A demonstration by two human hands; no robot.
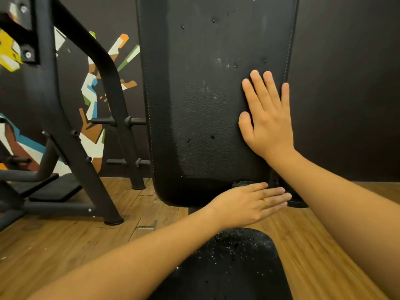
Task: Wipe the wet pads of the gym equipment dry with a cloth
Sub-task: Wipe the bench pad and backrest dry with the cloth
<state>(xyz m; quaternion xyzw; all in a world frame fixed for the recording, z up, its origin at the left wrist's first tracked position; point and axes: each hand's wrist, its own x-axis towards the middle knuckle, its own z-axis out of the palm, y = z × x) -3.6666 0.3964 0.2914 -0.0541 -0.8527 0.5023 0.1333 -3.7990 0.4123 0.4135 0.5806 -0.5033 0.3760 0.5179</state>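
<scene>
Two bare hands are reaching toward a black gym back pad (pixel 205 94), both lying open and holding nothing.

The back pad is standing upright in the middle of the view, with scattered water drops showing on its surface. The right hand (pixel 268 122) is pressing flat against the pad's right side, fingers straight and pointing up. The left hand (pixel 249 204), wearing a ring (pixel 265 203), is stretching across by the pad's bottom edge, fingers straight and together, pointing right; whether it is touching anything cannot be told. The seat pad (pixel 233 267) is sitting under the arms at the bottom of the view, speckled with many droplets. A black machine frame (pixel 86 126) is standing to the left on a wooden floor (pixel 65 239), in front of a colourful wall mural (pixel 93 94).
</scene>
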